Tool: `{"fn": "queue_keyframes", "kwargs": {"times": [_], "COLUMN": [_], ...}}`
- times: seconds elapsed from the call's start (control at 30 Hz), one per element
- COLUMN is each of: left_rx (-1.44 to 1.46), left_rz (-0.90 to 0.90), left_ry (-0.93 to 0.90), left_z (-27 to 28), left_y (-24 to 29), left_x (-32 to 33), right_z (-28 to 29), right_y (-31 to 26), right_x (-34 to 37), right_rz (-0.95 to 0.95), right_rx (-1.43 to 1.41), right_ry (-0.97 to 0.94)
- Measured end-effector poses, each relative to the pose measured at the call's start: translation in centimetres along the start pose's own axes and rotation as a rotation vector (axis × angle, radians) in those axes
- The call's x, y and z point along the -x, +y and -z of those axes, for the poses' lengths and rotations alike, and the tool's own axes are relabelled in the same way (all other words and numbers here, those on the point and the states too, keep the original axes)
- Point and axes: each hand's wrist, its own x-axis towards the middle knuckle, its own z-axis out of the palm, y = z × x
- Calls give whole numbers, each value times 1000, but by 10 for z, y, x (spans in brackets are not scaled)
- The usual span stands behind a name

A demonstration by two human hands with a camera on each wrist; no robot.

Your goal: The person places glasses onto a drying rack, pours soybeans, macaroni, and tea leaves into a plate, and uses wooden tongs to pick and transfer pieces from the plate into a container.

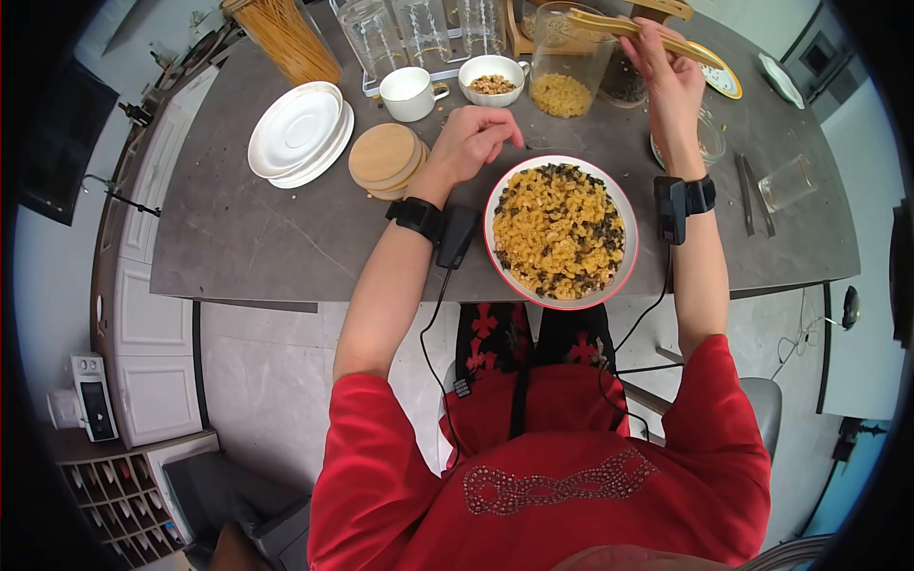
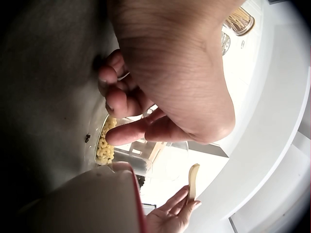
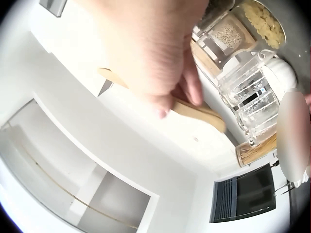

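Observation:
Yellow curly pasta (image 1: 552, 224) mixed with dark pieces fills a red-rimmed white bowl (image 1: 488, 228) near the table's front edge. The right hand (image 1: 671, 90) is raised at the back right and grips wooden tongs (image 1: 647, 36), held roughly level beside a clear container of yellow pasta (image 1: 560, 95). In the right wrist view the tongs (image 3: 199, 115) pass under the hand (image 3: 155, 53), which hides their middle. The left hand (image 1: 476, 141) holds nothing, its fingers loosely bent low over the table, just behind and left of the bowl. The left wrist view shows those fingers (image 2: 121, 133) beside the bowl (image 2: 97, 204).
Stacked white plates (image 1: 297, 133) and round wooden coasters (image 1: 384, 154) lie left. Behind are a white cup (image 1: 407, 95), a cup with nut-like pieces (image 1: 492, 86), glasses (image 1: 424, 33) and a spaghetti jar (image 1: 290, 43). Dark tongs (image 1: 745, 195) and a tipped glass (image 1: 788, 184) lie right.

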Motion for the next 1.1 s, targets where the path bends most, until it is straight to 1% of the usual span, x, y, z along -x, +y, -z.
{"fn": "queue_keyframes", "kwargs": {"times": [0.03, 0.1, 0.2, 0.27, 0.3, 0.37, 0.4, 0.43, 0.5, 0.53, 0.6, 0.63, 0.73, 0.87, 0.97, 1.03, 1.1], "left_rx": [-5, 0, -1, 2, 3, 4, 2, 3, -11, -9, -5, -5, -12, -20, -16, -17, -12], "left_rz": [3, -6, -9, -6, -8, -5, -4, -6, 0, 0, 3, 4, -5, -1, 1, 0, 3], "left_ry": [-1, 4, 1, 1, -1, -7, -8, -11, -8, -7, -3, -4, -1, -3, -6, -7, -1], "left_z": [0, 1, 1, 2, 1, 1, 1, 1, 1, 1, 2, 2, 2, 2, 2, 2, 2], "left_y": [0, 0, -2, -3, -3, -2, -1, -1, 0, -1, -2, -2, -2, -3, -4, -3, -2], "left_x": [0, 0, -1, -1, -1, 0, -1, -1, -1, 0, -1, 0, -1, -1, -1, -1, 0], "right_z": [-4, -6, -2, 9, 14, 18, 16, 11, 6, 2, -7, -11, -17, -21, -22, -21, -21], "right_y": [1, -1, -13, -15, -16, -26, -28, -35, -34, -34, -34, -34, -29, -25, -19, -16, -11], "right_x": [-1, 3, 8, 10, 11, 18, 23, 28, 37, 41, 45, 48, 55, 58, 57, 57, 58], "right_rz": [15, 14, -46, -80, -83, -280, -303, -388, -462, -463, -497, -497, -590, -633, -647, -666, -644], "right_rx": [25, 17, -20, 30, 30, 170, 176, 135, 99, 99, 78, 77, -64, -19, 17, 63, 54], "right_ry": [45, 49, 20, -105, -103, -469, -598, -734, -889, -890, -1028, -1028, -1086, -1104, -1064, -1003, -990]}}
